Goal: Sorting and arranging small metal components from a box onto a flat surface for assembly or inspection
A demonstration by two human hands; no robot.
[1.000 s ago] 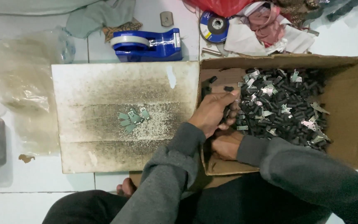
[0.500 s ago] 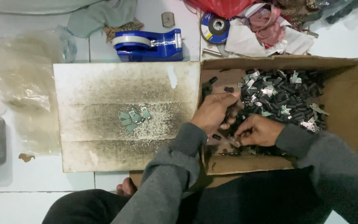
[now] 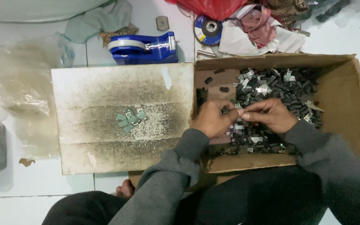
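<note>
Informal home workshop: white tiled floor [image 3: 155,12], cardboard box [image 3: 342,96] of small parts, tape dispenser [image 3: 144,48], grinding disc [image 3: 208,30], rags.

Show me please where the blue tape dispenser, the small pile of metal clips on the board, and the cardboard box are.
blue tape dispenser [image 3: 146,49]: head view, on its blue body.
metal clips [image 3: 130,119]: head view, middle of the pile.
cardboard box [image 3: 341,98]: head view, on its right inner wall.
</note>
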